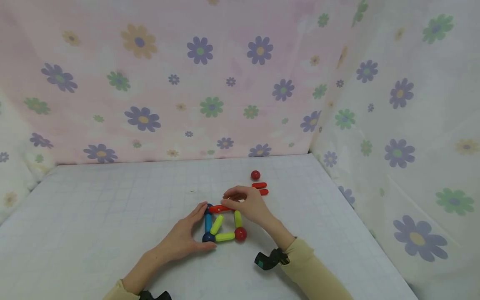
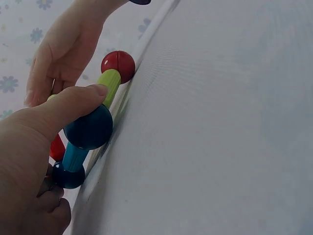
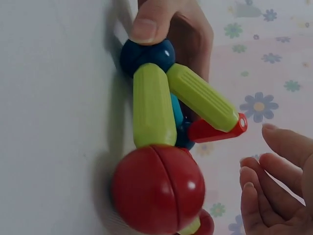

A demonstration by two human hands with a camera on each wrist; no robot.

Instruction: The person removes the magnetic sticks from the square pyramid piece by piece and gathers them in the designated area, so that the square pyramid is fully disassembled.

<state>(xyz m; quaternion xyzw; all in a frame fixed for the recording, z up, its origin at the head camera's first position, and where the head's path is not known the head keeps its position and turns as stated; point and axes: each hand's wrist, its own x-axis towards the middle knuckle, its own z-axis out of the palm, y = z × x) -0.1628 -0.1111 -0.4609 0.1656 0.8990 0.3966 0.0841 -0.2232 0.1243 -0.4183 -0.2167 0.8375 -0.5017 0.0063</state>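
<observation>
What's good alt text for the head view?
A left hand grips a ball-and-rod frame on a white table; the right hand hovers near its far right corner. Beyond lie a red ball and two red rods.

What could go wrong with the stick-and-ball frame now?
The slanted yellow-green stick might swing down, as no ball caps its upper end. The right hand might knock the raised red stick close to it. If the left hand lets go of the near dark blue ball, the frame could shift.
</observation>
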